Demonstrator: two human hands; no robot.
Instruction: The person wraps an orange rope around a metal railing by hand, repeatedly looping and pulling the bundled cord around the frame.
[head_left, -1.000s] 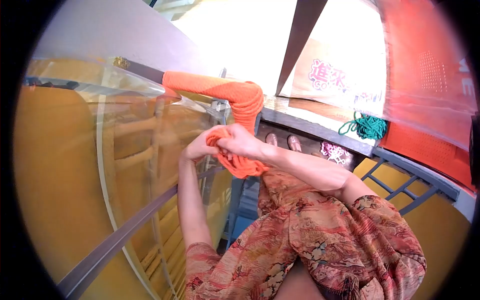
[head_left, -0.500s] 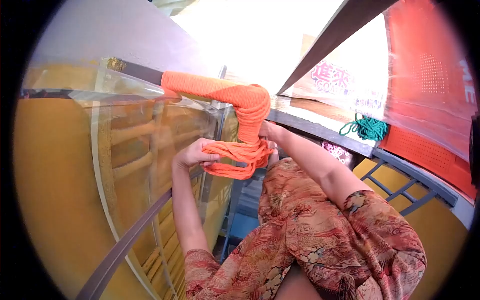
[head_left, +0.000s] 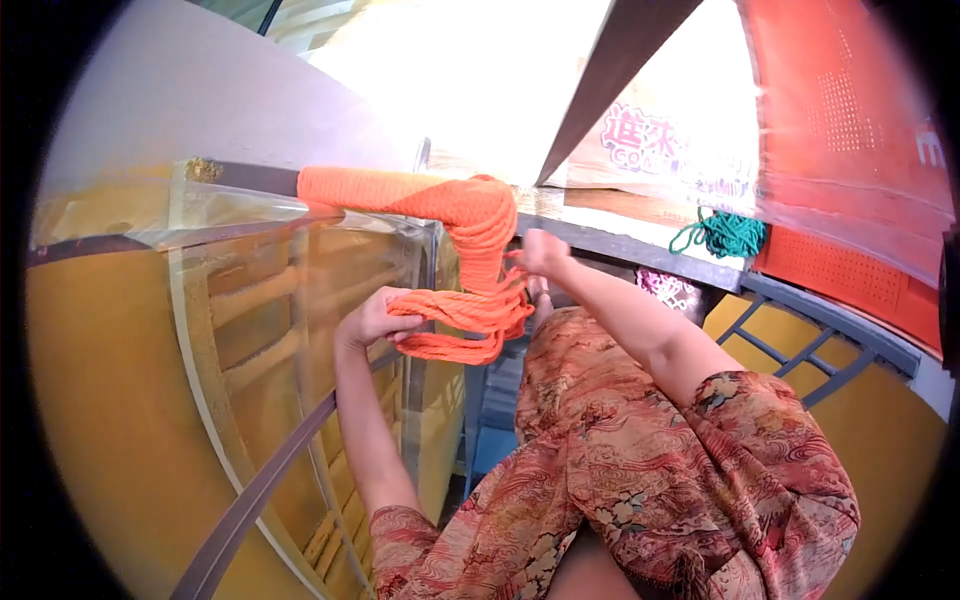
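Orange cord is wound tightly around a dark metal bar (head_left: 252, 178), covering its length and its corner in a thick orange wrapping (head_left: 400, 194). Below the corner hangs a looped bundle of orange cord (head_left: 455, 315). My left hand (head_left: 376, 318) grips the left end of these loops between thumb and fingers. On the other side, my right hand (head_left: 544, 254) is closed just right of the wrapped upright part, with orange strands running toward it. The exact grip inside those fingers is hidden.
A ball of green cord (head_left: 732, 234) lies on the ledge at right, near a red perforated panel (head_left: 840, 275). Pink-and-white cord (head_left: 668, 288) sits below the ledge. Clear plastic sheeting covers the yellow panel (head_left: 110, 400) at left. A dark strap (head_left: 260, 490) crosses the lower left.
My right hand has come out from behind the wrapping, up and to the right, now in fuller view. My left hand still holds the loops. The whole view has shifted slightly.
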